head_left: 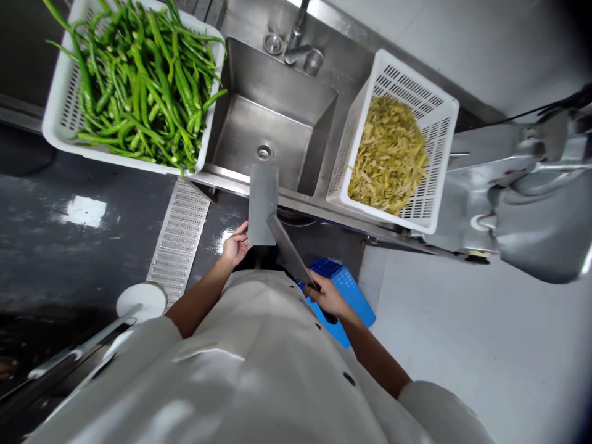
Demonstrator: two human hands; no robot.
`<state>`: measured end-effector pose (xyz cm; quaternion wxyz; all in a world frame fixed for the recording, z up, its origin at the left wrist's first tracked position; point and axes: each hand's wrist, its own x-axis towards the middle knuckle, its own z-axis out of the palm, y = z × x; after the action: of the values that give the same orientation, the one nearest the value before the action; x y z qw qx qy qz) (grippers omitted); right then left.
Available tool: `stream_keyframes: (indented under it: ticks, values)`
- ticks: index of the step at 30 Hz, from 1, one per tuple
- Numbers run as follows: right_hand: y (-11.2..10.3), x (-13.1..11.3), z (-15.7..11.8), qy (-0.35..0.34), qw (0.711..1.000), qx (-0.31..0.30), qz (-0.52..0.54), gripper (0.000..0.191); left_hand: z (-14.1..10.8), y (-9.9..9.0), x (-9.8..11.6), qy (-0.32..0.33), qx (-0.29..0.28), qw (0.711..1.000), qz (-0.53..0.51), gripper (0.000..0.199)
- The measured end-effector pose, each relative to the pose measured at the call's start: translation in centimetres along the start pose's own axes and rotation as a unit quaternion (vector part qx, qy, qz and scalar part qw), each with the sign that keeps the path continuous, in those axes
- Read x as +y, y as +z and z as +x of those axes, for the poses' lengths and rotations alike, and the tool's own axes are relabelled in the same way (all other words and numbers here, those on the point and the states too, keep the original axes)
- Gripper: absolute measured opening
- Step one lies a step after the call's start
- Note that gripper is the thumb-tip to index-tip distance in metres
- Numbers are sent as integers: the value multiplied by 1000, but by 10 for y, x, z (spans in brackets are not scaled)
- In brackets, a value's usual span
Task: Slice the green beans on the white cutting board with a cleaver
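Note:
A flat grey rectangular slab (pixel 263 203) reaches from in front of my body out over the front rim of the sink (pixel 272 114). My left hand (pixel 235 248) is at its near left corner, fingers bent and gripping the edge. A kitchen knife (pixel 291 251) with a long metal blade and a dark handle is in my right hand (pixel 326 295), fingers wrapped round the handle. Its blade slants up and left, and the far end overlaps the slab's right edge. Whether blade and slab touch, I cannot tell.
Green chili peppers (pixel 148 86) fill a white basket (pixel 55 126) at left. Yellowish sliced pieces (pixel 391 160) lie in another white basket (pixel 435 213) at right. A faucet (pixel 296 46), a blue crate (pixel 358 299), a metal machine (pixel 546 203) and a round white stool (pixel 141 300) are around.

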<state>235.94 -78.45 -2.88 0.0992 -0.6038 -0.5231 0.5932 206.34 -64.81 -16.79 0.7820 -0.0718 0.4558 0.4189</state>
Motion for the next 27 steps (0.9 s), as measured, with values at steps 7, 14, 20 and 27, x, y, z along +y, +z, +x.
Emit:
stream_keyframes:
  ticks: [7, 14, 20, 27]
  values:
    - [-8, 11, 65, 37, 990, 24, 135, 41, -2, 4, 3, -5, 8, 1000, 2, 93]
    - [-70, -42, 250, -14, 989, 78, 121, 44, 0, 4, -3, 62, 57, 992, 94, 68]
    - [-122, -149, 354, -76, 929, 313, 180, 28, 11, 11, -14, 163, 103, 958, 211, 83]
    - [-82, -104, 173, -117, 944, 233, 203, 41, 40, 23, 13, 187, 54, 955, 223, 83]
